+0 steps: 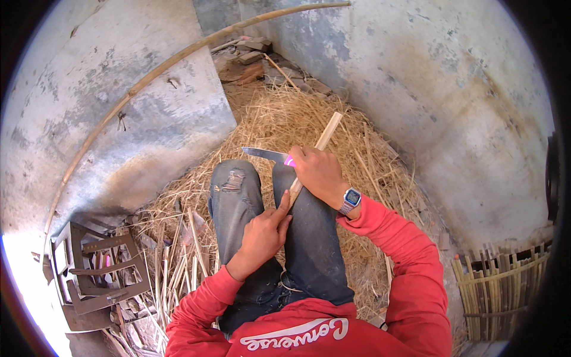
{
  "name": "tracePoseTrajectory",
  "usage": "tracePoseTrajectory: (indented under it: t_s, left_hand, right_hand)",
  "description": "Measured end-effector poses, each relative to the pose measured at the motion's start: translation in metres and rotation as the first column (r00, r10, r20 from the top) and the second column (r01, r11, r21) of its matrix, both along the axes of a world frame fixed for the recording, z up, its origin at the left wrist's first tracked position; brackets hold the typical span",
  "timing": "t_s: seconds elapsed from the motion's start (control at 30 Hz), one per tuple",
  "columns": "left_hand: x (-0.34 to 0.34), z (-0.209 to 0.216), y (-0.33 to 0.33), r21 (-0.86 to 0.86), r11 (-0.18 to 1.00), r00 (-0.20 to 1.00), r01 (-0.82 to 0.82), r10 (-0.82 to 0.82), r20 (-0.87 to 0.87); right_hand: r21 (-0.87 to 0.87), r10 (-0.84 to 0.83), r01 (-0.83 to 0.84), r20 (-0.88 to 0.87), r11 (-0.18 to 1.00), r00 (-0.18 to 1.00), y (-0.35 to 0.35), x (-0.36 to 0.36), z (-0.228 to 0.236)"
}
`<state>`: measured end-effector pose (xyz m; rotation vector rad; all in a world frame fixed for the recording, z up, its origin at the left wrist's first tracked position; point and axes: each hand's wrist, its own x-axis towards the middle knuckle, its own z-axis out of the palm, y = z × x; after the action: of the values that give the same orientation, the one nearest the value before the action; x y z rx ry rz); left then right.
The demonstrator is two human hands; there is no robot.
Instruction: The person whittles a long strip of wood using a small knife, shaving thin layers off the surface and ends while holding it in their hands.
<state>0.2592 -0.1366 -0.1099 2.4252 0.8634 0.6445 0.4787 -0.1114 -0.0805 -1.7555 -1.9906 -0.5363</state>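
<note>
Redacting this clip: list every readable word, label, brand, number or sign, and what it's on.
Red long-sleeved top: one large white script word, upside down in view; legible, but I'm not copying it.
Digital wristwatch: display and face markings too small to read.
Pink-handled knife: no text I can make out.
Walls: stains only, no lettering I can see.

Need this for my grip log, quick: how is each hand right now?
Left hand: closed, holding the stick near its lower end.
Right hand: closed around the handle of the knife.
</note>
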Motion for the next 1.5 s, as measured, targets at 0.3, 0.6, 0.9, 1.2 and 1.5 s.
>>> tracePoseTrajectory:
  t_s: [0.3,0.6,0.9,1.2,1.5]
  left_hand:
    - [-0.002,0.014,-0.007,-0.136,0.98,0.99,-0.143,0.139,-0.038]
    - [0.0,-0.003,-0.002,-0.042,0.999,0.995,-0.015,0.019,0.096]
    - [-0.001,-0.006,0.003,-0.099,0.995,0.989,-0.024,0.038,0.142]
    - [-0.005,-0.002,0.003,-0.254,0.965,0.976,-0.073,0.122,0.181]
    - [0.004,-0.008,0.007,-0.309,0.95,0.963,-0.045,0.123,0.241]
  right_hand:
    - [-0.038,-0.014,-0.007,-0.532,0.999,0.847,-0.016,0.008,0.023]
    - [-0.099,-0.27,0.262,-0.569,0.96,0.776,-0.026,0.074,-0.011]
    - [-0.074,-0.086,0.059,-0.452,0.996,0.888,-0.04,0.028,-0.027]
    - [-0.144,-0.109,0.042,-0.499,0.989,0.86,-0.045,0.052,-0.029]
    - [-0.038,0.037,-0.066,-0.514,0.997,0.857,-0.052,0.026,-0.031]
